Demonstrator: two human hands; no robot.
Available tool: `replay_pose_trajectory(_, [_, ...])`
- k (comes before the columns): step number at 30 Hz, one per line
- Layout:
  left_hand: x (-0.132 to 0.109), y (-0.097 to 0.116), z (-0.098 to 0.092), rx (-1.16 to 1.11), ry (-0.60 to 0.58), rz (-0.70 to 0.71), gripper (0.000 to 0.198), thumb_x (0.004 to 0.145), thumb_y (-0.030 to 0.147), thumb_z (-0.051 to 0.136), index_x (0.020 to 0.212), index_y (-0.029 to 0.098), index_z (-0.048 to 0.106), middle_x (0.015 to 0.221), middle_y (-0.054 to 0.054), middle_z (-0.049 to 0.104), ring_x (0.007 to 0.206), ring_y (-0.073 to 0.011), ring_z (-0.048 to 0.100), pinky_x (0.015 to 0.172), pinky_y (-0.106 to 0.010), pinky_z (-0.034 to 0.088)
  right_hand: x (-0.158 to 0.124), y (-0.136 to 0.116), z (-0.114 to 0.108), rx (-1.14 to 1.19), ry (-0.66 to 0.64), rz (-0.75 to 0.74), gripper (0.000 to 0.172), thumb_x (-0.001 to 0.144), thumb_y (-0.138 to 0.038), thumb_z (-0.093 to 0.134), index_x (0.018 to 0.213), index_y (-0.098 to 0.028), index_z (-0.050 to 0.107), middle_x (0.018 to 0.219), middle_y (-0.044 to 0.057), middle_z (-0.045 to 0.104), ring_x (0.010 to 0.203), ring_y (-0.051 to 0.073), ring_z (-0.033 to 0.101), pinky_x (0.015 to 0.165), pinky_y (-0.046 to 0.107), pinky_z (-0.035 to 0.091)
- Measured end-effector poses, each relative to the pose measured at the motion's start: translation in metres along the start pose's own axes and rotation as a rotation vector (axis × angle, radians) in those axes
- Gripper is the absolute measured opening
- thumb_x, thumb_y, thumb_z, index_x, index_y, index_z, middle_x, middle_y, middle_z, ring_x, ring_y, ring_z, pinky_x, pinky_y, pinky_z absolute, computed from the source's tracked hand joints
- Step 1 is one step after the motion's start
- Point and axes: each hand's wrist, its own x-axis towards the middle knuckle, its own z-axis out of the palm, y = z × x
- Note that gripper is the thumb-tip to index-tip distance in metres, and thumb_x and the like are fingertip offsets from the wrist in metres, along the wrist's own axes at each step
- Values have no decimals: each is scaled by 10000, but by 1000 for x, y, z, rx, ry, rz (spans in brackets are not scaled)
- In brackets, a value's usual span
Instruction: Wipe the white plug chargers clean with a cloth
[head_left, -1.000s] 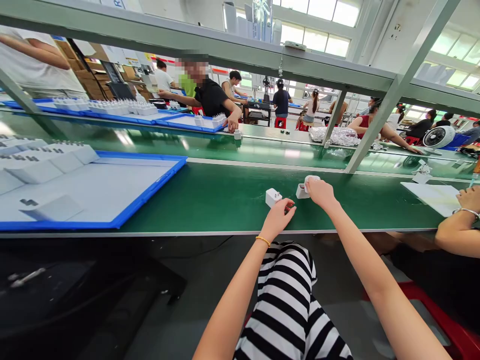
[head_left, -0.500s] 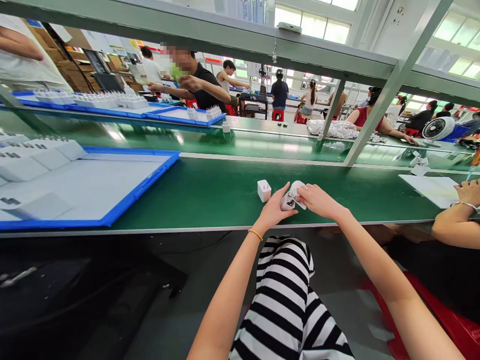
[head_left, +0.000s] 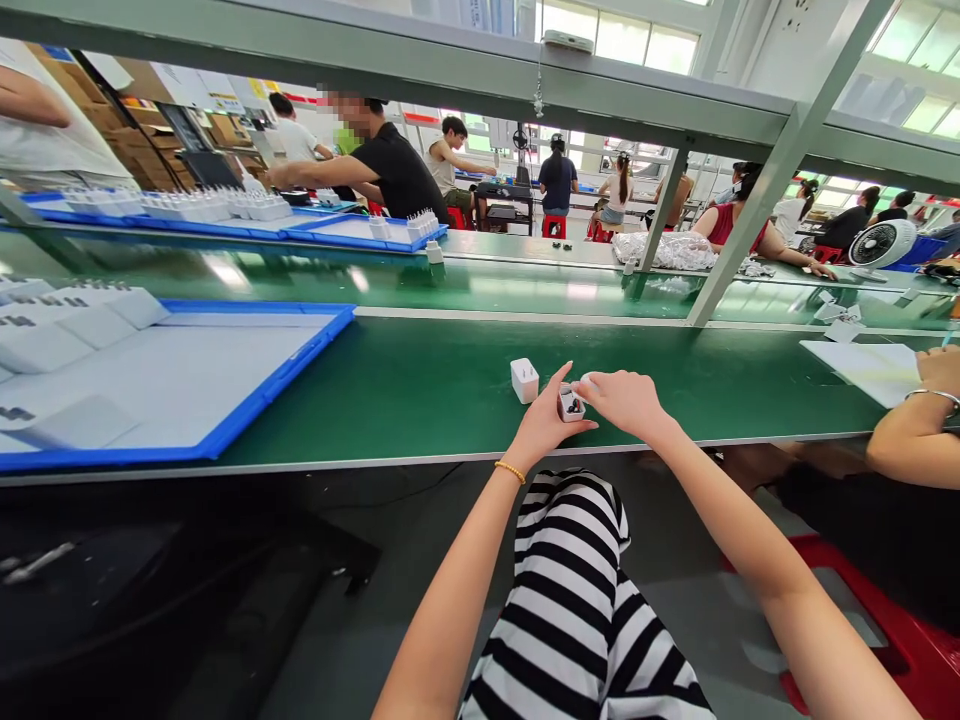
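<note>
- The white power adapter point(head_left: 571, 405) sits between the 2 hands, near the front edge of the green tabletop point(head_left: 420, 400), with its dark inner parts facing up and slightly toward the wearer; it looks almost cube-shaped, so no clear long axis shows.
- Its casing is pale and squared, with a small dark opening across the top face; the parts inside are too small to tell apart.
- The left hand point(head_left: 550, 422) comes in from the lower left, angled up and to the right, with the thumb raised and spread from the other fingers; its palm edge lies against the adapter.
- The right hand point(head_left: 621, 403) reaches in from the lower right, palm down, its fingers point(head_left: 592, 388) pressed together and extended over the adapter's far side, beside a rounded white piece point(head_left: 586, 379); whether they pinch it cannot be told.
- A second white adapter point(head_left: 524, 380) stands upright on the tabletop, just left of the left thumb.
- A blue-rimmed tray point(head_left: 322, 328) of white blocks lies to the left.
- A gold bracelet point(head_left: 510, 472) circles the left wrist, above a striped garment point(head_left: 570, 600).
</note>
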Motion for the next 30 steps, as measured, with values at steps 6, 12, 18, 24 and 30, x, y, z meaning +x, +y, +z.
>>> replay_pose_trajectory(6, [-1,5,-1,22,6,-7,1007,660,375,833,1500,257,289,1169,-59,656,917,-208,648,853,-358,531,2,-9,8,-99,66,-99,483,1010,-503,258,905,-219,634,817,73,697,741,202,627,567,264,289])
replay_pose_trajectory(12, [-2,9,-2,1,-5,11,985,644,376,844,1471,273,319,1407,-74,549,1188,-267,584,1003,-385,476,6,3,12,-187,174,-471,343,1037,-354,293,1030,-211,605,892,65,679,829,202,554,596,291,253])
replay_pose_trajectory(18, [-3,14,-3,-18,-3,-41,854,625,306,855,1365,236,434,1208,-51,672,1015,-240,663,913,-376,526,16,13,23,-329,269,-645,224,989,-197,391,1078,-166,594,920,104,650,812,215,503,695,321,267])
replay_pose_trajectory(24, [-1,8,-1,28,41,7,670,622,272,851,1221,204,557,1335,-96,595,1164,-276,611,980,-399,507,15,14,24,-365,292,-674,178,946,-157,463,1059,-162,600,920,110,648,834,219,512,696,316,257])
replay_pose_trajectory(30, [-2,1,4,115,114,145,543,685,189,775,1203,195,609,1427,-107,531,1229,-262,583,1013,-366,497,9,7,14,-362,222,-654,181,954,-144,437,1000,-166,611,865,94,653,829,209,529,693,311,259])
